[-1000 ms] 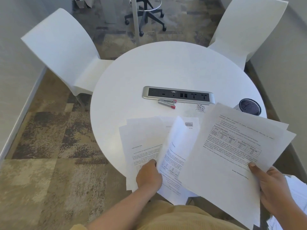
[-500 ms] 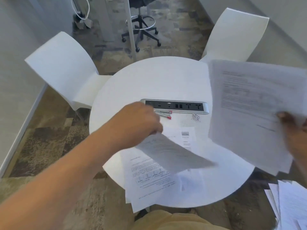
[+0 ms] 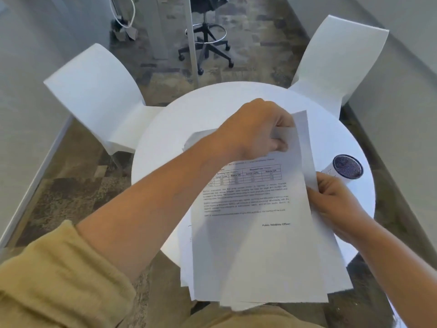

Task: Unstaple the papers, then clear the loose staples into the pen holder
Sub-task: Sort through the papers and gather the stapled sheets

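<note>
A stack of printed papers is held up over the near half of the round white table. My left hand grips the stack's top edge, fingers curled round it. My right hand pinches its right edge. The pen holder, a white cup with a dark mesh top, stands at the table's right edge just beyond my right hand. The papers and my left arm hide the staple remover, the loose staples and the power strip.
Two white chairs stand at the far left and far right of the table. A black swivel stool and a white pole are on the carpet beyond. Grey walls close in on both sides.
Both hands have brought the sheets together into one stack in front of me. My left hand came off the table with its sheets and now grips the stack's top edge.
</note>
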Motion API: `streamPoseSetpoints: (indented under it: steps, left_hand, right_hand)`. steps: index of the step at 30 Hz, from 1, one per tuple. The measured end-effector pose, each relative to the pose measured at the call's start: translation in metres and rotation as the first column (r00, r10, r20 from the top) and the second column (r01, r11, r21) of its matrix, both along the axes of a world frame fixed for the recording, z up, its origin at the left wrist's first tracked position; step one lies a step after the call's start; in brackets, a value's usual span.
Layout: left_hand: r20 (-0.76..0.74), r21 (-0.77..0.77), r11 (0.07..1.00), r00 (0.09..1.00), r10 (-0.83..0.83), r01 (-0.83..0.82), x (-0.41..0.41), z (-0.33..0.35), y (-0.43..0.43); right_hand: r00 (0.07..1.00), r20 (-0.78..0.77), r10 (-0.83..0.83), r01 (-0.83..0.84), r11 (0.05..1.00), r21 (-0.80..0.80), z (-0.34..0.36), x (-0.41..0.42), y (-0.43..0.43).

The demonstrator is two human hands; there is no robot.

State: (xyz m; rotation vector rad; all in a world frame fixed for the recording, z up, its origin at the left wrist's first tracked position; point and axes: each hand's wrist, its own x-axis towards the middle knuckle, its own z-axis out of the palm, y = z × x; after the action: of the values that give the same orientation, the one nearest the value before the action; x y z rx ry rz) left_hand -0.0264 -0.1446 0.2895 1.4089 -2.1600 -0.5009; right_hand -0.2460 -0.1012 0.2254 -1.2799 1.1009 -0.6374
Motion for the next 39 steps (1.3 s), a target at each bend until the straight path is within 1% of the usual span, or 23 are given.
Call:
streamPoseSetpoints:
  steps: [2, 4, 6, 8, 9, 11, 13, 14, 15, 16, 17, 18, 19, 20, 21, 22, 23, 24, 27, 31, 33, 37, 39]
  left_hand:
    - [-0.054, 0.052, 0.998, 0.998, 0.043, -0.04, 0.0, -0.008, -0.002]
    - [-0.095, 0.098, 0.993, 0.993, 0.072, -0.063, 0.001, -0.016, -0.004]
    - [-0.122, 0.14, 0.988, 0.99, 0.078, -0.06, 0.001, -0.026, -0.007]
    - [-0.127, 0.157, 0.985, 0.988, 0.093, -0.073, 0.001, -0.036, -0.008]
    - [-0.12, 0.138, 0.986, 0.987, 0.112, -0.095, 0.003, -0.041, -0.008]
    - [-0.129, 0.064, 0.98, 0.972, 0.196, -0.189, 0.014, -0.058, 0.001]
    - [-0.263, 0.085, 0.933, 0.895, 0.36, -0.351, 0.031, -0.088, 0.021]
    - [-0.341, 0.169, 0.874, 0.805, 0.486, -0.456, 0.038, -0.109, 0.038]
    - [-0.384, 0.296, 0.775, 0.673, 0.632, -0.558, 0.042, -0.132, 0.059]
    - [-0.352, 0.448, 0.622, 0.512, 0.783, -0.643, 0.044, -0.155, 0.083]
    - [-0.244, 0.604, 0.422, 0.348, 0.905, -0.676, 0.044, -0.179, 0.111]
    - [-0.084, 0.725, 0.205, 0.21, 0.974, -0.658, 0.041, -0.199, 0.14]
    - [0.067, 0.797, 0.015, 0.113, 0.991, -0.604, 0.037, -0.215, 0.167]
    - [0.175, 0.844, -0.131, 0.037, 0.984, -0.52, 0.033, -0.229, 0.19]
    - [0.229, 0.884, -0.221, -0.03, 0.973, -0.411, 0.029, -0.239, 0.207]
    - [0.262, 0.915, -0.273, -0.077, 0.962, -0.298, 0.025, -0.244, 0.217]
    - [0.283, 0.925, -0.296, -0.088, 0.955, -0.239, 0.021, -0.251, 0.224]
    - [0.296, 0.924, -0.3, -0.055, 0.954, -0.235, 0.019, -0.254, 0.227]
    - [0.285, 0.906, -0.262, 0.021, 0.958, -0.332, 0.011, -0.261, 0.222]
    - [0.296, 0.887, -0.265, 0.023, 0.955, -0.379, 0.011, -0.258, 0.219]
    - [0.265, 0.892, -0.25, -0.011, 0.964, -0.376, 0.011, -0.257, 0.221]
    - [0.206, 0.93, -0.252, -0.186, 0.961, -0.268, 0.011, -0.251, 0.227]
    - [0.197, 0.946, -0.244, -0.219, 0.956, -0.214, 0.009, -0.247, 0.233]
  right_hand:
    - [0.995, 0.082, -0.062, 0.056, 0.995, 0.078, -0.005, 0.003, 0.006]
    - [0.992, 0.072, -0.099, 0.094, 0.993, 0.072, -0.01, 0.006, 0.011]
    - [0.992, -0.106, -0.07, 0.066, 0.997, -0.042, -0.022, 0.006, 0.01]
    - [0.945, -0.314, -0.088, 0.042, 0.988, -0.151, -0.037, 0.001, 0.005]
    - [0.92, -0.375, -0.116, 0.048, 0.982, -0.185, -0.044, -0.004, 0.001]
    - [0.878, -0.441, -0.188, 0.11, 0.974, -0.196, -0.052, -0.016, -0.003]
    - [0.848, -0.452, -0.277, 0.219, 0.96, -0.176, -0.058, -0.034, -0.002]
    - [0.838, -0.441, -0.32, 0.284, 0.947, -0.149, -0.064, -0.046, -0.002]
    - [0.825, -0.433, -0.363, 0.346, 0.931, -0.12, -0.067, -0.057, 0.001]
    - [0.809, -0.433, -0.397, 0.397, 0.913, -0.095, -0.072, -0.068, 0.004]
    - [0.791, -0.44, -0.425, 0.438, 0.896, -0.078, -0.075, -0.078, 0.008]
    - [0.769, -0.445, -0.458, 0.482, 0.874, -0.065, -0.077, -0.087, 0.012]
    - [0.751, -0.444, -0.488, 0.526, 0.85, -0.045, -0.078, -0.093, 0.016]
    - [0.739, -0.431, -0.517, 0.563, 0.826, -0.026, -0.079, -0.1, 0.019]
    - [0.727, -0.424, -0.54, 0.592, 0.806, -0.012, -0.078, -0.103, 0.023]
    - [0.716, -0.423, -0.556, 0.611, 0.791, -0.006, -0.079, -0.108, 0.026]
    - [0.701, -0.429, -0.569, 0.627, 0.779, -0.01, -0.079, -0.111, 0.028]
    - [0.69, -0.436, -0.578, 0.636, 0.772, -0.016, -0.08, -0.115, 0.029]
    - [0.667, -0.456, -0.589, 0.656, 0.754, -0.015, -0.079, -0.118, 0.031]
    - [0.661, -0.458, -0.594, 0.666, 0.746, -0.007, -0.079, -0.118, 0.029]
    - [0.671, -0.454, -0.587, 0.655, 0.755, -0.007, -0.078, -0.119, 0.027]
    - [0.691, -0.438, -0.575, 0.637, 0.771, -0.006, -0.076, -0.117, 0.025]
    - [0.695, -0.438, -0.57, 0.632, 0.775, -0.006, -0.078, -0.117, 0.026]
